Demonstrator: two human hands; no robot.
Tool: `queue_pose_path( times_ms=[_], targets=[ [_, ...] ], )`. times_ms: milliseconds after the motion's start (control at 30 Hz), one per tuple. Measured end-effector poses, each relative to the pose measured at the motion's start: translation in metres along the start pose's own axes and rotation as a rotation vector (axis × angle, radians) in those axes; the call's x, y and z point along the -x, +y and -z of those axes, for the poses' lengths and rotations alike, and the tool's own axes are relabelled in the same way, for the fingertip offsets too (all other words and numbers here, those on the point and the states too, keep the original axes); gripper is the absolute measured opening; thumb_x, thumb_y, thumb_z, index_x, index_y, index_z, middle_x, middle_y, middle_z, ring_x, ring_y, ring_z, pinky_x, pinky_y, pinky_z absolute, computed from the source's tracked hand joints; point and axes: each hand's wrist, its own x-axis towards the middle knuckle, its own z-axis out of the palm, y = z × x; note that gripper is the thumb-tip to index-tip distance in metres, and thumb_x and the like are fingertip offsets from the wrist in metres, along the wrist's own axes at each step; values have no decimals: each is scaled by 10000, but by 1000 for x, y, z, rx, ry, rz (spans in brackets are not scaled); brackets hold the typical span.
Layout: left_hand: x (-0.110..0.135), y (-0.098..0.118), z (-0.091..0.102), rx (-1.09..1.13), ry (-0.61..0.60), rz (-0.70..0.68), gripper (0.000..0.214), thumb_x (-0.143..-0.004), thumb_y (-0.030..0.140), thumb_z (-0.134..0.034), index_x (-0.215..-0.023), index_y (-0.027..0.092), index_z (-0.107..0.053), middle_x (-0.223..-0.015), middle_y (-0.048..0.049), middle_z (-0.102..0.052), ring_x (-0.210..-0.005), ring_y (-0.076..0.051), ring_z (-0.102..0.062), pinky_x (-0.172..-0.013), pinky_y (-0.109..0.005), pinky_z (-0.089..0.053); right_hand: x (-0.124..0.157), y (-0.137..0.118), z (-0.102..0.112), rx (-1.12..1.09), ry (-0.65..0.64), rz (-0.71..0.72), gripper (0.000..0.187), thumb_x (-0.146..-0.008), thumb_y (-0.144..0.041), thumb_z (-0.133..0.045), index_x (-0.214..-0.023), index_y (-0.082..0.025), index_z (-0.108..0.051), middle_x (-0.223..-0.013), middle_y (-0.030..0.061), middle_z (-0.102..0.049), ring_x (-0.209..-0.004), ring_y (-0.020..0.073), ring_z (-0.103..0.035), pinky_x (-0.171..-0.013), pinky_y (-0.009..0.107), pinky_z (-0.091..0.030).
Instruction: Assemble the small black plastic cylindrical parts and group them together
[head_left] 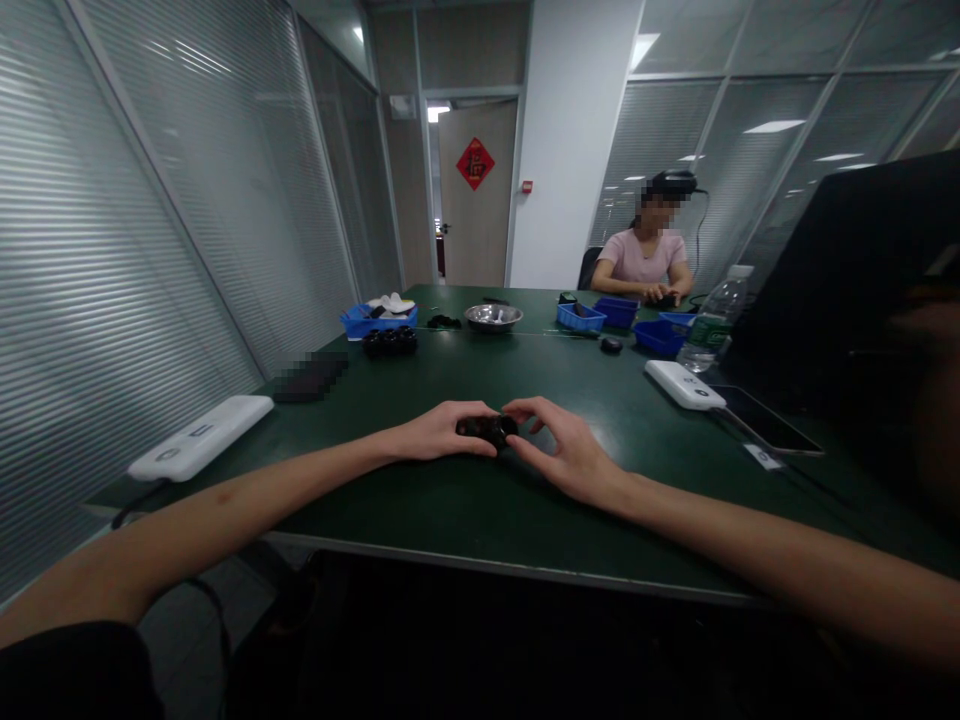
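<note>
A short dark object with reddish-brown marks and a glossy round black end [486,430] lies sideways between my hands, just above or on the green table; its exact kind cannot be made out. My left hand [442,430] wraps round its left part, thumb on the near side and fingers on the far side. From the right, my right hand [559,450] curves in, with thumb and fingertips pinching at the black end. Both forearms reach in low over the table's near edge.
On the green table [420,505] are white power banks [202,437] [684,386], a phone [769,420], a water bottle [716,320], a metal bowl [493,319], blue trays [660,337] and a filled blue basket [360,327]. A person [646,255] sits at the far right.
</note>
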Motion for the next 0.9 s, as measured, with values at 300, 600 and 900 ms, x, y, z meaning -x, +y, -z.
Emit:
queue_pose_path(
  times_ms=[300, 600, 900],
  targets=[
    [1, 1, -5, 109, -53, -9, 569, -919, 392, -731, -1430, 237, -536, -1366, -104, -643, -1239, -266, -613, -1039, -407, -449, 0, -1, -2, -20, 8, 34, 297, -1002, -302, -614, -1287, -223, -588, -1186, 90, -679, -1051, 235, -661, -929, 425, -550],
    [0, 13, -5, 64, 45, 36, 585, -851, 440, -783, -1352, 203, -596, -1265, -97, -661, -1096, -249, -620, -885, -353, -472, 0, 0, -2, -28, 7, 49, 298, -1006, -303, -609, -1295, -235, -584, -1178, 85, -670, -1055, 243, -648, -931, 438, -543],
    [0, 9, -6, 48, 16, 48, 524, -872, 456, -758, -1306, 184, -644, -1147, -67, -689, -928, -199, -610, -778, -298, -439, -1, -3, -1, -25, -9, 46, 306, -985, -280, -629, -1279, -231, -563, -1208, 90, -635, -1085, 249, -623, -923, 431, -543]
  ],
)
